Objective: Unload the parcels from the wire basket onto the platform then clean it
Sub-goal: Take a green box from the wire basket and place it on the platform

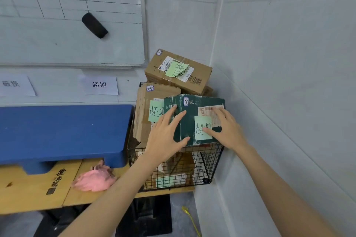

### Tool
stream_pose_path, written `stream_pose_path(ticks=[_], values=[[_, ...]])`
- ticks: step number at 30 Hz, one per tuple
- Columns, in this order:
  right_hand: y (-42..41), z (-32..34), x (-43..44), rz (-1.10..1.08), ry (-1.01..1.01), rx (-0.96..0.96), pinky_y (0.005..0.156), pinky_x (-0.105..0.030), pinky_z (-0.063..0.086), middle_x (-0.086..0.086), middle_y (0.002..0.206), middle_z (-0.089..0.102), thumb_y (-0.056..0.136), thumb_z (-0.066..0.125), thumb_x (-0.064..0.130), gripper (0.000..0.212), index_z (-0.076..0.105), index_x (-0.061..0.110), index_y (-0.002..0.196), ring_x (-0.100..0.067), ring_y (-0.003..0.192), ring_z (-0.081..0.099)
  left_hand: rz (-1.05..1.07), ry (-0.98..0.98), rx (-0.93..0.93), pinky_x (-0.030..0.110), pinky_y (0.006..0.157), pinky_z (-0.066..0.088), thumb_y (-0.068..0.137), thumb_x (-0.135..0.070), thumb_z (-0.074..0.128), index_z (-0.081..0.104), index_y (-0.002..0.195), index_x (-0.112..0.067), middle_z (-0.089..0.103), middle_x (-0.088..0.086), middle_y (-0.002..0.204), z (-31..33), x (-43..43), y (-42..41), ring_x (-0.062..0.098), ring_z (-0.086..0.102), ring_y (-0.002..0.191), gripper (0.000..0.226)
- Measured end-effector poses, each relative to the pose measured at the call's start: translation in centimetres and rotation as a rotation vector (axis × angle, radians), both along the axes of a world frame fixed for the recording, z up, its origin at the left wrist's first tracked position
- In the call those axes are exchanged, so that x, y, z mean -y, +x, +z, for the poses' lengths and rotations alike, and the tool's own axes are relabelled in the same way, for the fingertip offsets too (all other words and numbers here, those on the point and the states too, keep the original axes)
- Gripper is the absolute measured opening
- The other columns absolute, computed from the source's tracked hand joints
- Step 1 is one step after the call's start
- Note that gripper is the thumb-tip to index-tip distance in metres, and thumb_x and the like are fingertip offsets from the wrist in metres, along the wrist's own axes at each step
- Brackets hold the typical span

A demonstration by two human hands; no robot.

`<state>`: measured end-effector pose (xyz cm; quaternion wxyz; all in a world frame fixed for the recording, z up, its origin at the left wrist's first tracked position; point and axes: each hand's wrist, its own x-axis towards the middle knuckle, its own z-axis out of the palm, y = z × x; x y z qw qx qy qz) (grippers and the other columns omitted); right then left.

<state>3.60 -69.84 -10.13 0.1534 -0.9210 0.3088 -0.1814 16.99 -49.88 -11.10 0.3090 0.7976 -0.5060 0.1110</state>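
Observation:
A black wire basket [210,161] stands in the room's corner, piled with parcels. A dark green box [194,106] with a green sticky note lies on top at the front. My left hand [165,134] lies with spread fingers against its left side. My right hand [225,129] presses flat on its front right face. Behind it stand a flat brown carton [144,113] and a brown box [177,71] higher up, both with green notes. More parcels [173,177] show through the wire lower down. The blue platform [61,131] sits to the left.
A pink cloth [94,178] lies on the wooden bench [32,190] in front of the platform. Two paper labels [100,85] are stuck on the wall above the platform. A whiteboard with a black eraser [94,25] hangs higher. White walls close in on the right.

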Motion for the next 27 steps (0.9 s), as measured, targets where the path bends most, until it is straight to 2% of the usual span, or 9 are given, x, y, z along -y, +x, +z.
stream_pose_path(ticks=[5,8,12,16,21,23,25,27], values=[[0.2,-0.1,0.8,-0.020,0.071,0.044,0.107,-0.059,0.041,0.005,0.162,0.018,0.076,0.064,0.073,0.098,0.018,0.034,0.154,-0.023,0.144,0.029,-0.036,-0.021,-0.051,0.045,0.099,0.052,0.084,-0.049,0.066,0.025,0.149,-0.040,0.009,-0.014,0.162,0.4,0.4,0.5,0.015,0.021,0.145,0.078],[0.3,-0.4,1.5,-0.067,0.120,0.049,0.106,-0.060,0.041,0.001,0.162,0.019,0.074,0.060,0.078,0.100,0.015,0.039,0.154,-0.028,0.144,0.031,-0.052,-0.026,-0.068,0.041,0.098,0.051,0.084,-0.047,0.068,0.026,0.149,-0.040,0.009,-0.015,0.162,0.5,0.5,0.7,0.014,0.022,0.145,0.077],[-0.1,-0.9,3.1,-0.086,0.139,0.016,0.101,-0.060,0.046,-0.004,0.157,0.031,0.072,0.053,0.084,0.097,0.011,0.046,0.152,-0.032,0.138,0.038,-0.073,-0.045,-0.077,0.038,0.098,0.048,0.085,-0.045,0.069,0.026,0.148,-0.041,0.010,-0.016,0.162,0.6,0.6,1.1,0.014,0.023,0.144,0.076],[-0.2,-0.9,3.2,-0.049,0.193,0.068,0.098,-0.057,0.049,-0.001,0.152,0.039,0.077,0.062,0.073,0.094,0.013,0.044,0.153,-0.028,0.134,0.044,-0.084,-0.068,-0.093,0.038,0.103,0.044,0.084,-0.044,0.070,0.028,0.148,-0.040,0.011,-0.016,0.162,0.5,0.7,1.2,0.013,0.023,0.144,0.076],[0.0,-1.0,2.6,-0.011,0.264,0.211,0.098,-0.045,0.048,-0.002,0.152,0.035,0.081,0.074,0.054,0.090,0.022,0.039,0.153,-0.024,0.136,0.040,-0.113,-0.106,-0.161,0.045,0.109,0.043,0.083,-0.038,0.073,0.032,0.147,-0.037,0.014,-0.018,0.160,0.7,0.5,1.7,0.011,0.023,0.145,0.075],[0.1,-0.9,2.4,-0.006,0.263,0.251,0.098,-0.042,0.048,-0.002,0.151,0.033,0.081,0.075,0.050,0.090,0.023,0.037,0.153,-0.023,0.136,0.038,-0.123,-0.124,-0.186,0.044,0.107,0.046,0.083,-0.035,0.073,0.032,0.147,-0.037,0.014,-0.020,0.160,0.8,0.3,2.1,0.009,0.023,0.144,0.076],[0.2,-0.5,2.1,-0.003,0.241,0.280,0.097,-0.040,0.049,0.000,0.150,0.033,0.081,0.076,0.050,0.090,0.025,0.036,0.153,-0.021,0.135,0.038,-0.129,-0.154,-0.185,0.030,0.105,0.046,0.083,-0.033,0.074,0.031,0.147,-0.037,0.015,-0.020,0.160,1.2,0.2,2.4,-0.001,0.021,0.143,0.076],[0.4,0.3,1.7,0.013,0.227,0.326,0.099,-0.037,0.047,0.001,0.147,0.033,0.080,0.076,0.049,0.089,0.028,0.033,0.153,-0.016,0.131,0.039,-0.116,-0.176,-0.191,0.005,0.098,0.034,0.083,-0.032,0.075,0.031,0.147,-0.035,0.017,-0.019,0.160,2.2,0.0,2.7,-0.018,0.014,0.135,0.078]])
